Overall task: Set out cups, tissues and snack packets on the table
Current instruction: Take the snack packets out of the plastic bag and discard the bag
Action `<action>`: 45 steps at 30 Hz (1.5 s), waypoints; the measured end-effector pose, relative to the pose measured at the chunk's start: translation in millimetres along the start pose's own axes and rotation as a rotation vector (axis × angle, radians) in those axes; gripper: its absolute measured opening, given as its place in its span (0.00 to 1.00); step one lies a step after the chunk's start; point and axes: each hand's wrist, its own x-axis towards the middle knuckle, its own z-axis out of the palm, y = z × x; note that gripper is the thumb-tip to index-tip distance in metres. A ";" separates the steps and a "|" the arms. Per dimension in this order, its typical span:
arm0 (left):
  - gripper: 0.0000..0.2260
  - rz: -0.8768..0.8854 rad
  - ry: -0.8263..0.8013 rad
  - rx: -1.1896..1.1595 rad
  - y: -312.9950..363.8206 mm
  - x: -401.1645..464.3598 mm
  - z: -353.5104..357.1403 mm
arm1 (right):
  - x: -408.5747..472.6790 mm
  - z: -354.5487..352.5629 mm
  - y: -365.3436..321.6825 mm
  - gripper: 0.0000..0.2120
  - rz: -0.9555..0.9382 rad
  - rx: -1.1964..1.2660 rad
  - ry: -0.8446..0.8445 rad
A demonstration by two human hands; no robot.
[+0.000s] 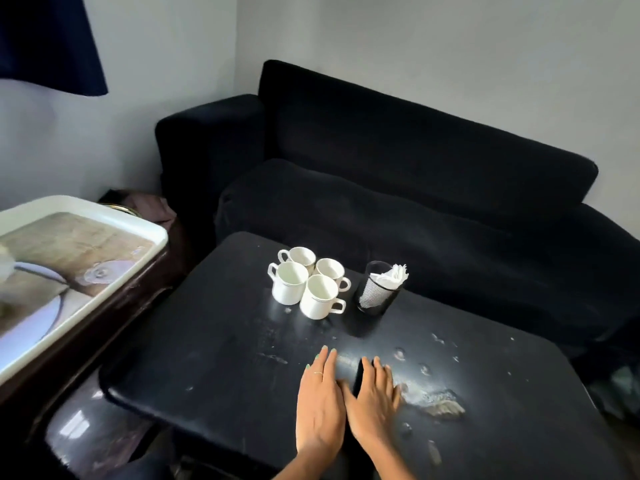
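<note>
Tabletop (207, 341): four cups (308, 282) clustered, tissue holder (379, 289) just beside them. My left hand (320, 403) and right hand (374, 400): fingers flat, empty. Snack packets unseen; place near cups, gently.

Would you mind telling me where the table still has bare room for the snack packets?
Bare tabletop lies left of the left hand, toward the table edge nearest the tray. It is crowded at the far middle, where four cups and the tissue holder cluster.
</note>
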 end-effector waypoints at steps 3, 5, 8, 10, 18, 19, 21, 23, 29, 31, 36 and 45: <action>0.25 -0.009 -0.011 0.006 -7.4 -23.2 -25.2 | -31.2 -4.8 -12.8 0.31 -0.038 -0.056 -0.045; 0.25 -0.026 -0.018 0.028 -16.2 -41.6 -42.9 | -52.5 -5.2 -22.6 0.30 -0.101 -0.100 -0.101; 0.24 -0.008 -0.079 0.076 -29.2 -59.3 -67.9 | -77.4 -6.7 -39.7 0.29 -0.211 -0.119 -0.163; 0.23 -0.016 -0.127 0.098 -33.9 -65.4 -89.3 | -89.9 -11.1 -56.8 0.28 -0.270 -0.105 -0.151; 0.24 0.017 -0.014 0.188 -46.0 -58.0 -223.4 | -124.7 -41.8 -183.8 0.25 -0.504 0.031 -0.076; 0.24 0.015 0.021 0.198 -48.0 -55.8 -243.0 | -128.8 -46.0 -203.2 0.25 -0.536 0.042 -0.059; 0.25 0.006 0.080 0.225 -53.5 -52.2 -281.2 | -137.9 -52.4 -240.6 0.24 -0.593 0.067 -0.041; 0.26 0.000 0.126 0.249 -59.6 -48.5 -317.3 | -147.6 -56.9 -275.2 0.23 -0.645 0.103 -0.042; 0.28 -0.020 0.358 0.443 -88.0 -41.1 -420.5 | -180.6 -65.4 -370.7 0.21 -0.805 0.195 -0.066; 0.27 -0.052 0.496 0.465 -102.6 -48.9 -442.5 | -193.1 -64.7 -397.8 0.21 -0.861 0.224 -0.081; 0.26 -0.190 0.672 0.452 -139.2 -64.5 -476.0 | -223.8 -49.8 -454.1 0.21 -1.008 0.230 -0.118; 0.37 -0.530 1.039 0.108 -155.8 -67.2 -491.6 | -236.7 -13.4 -498.9 0.21 -0.986 0.270 -0.277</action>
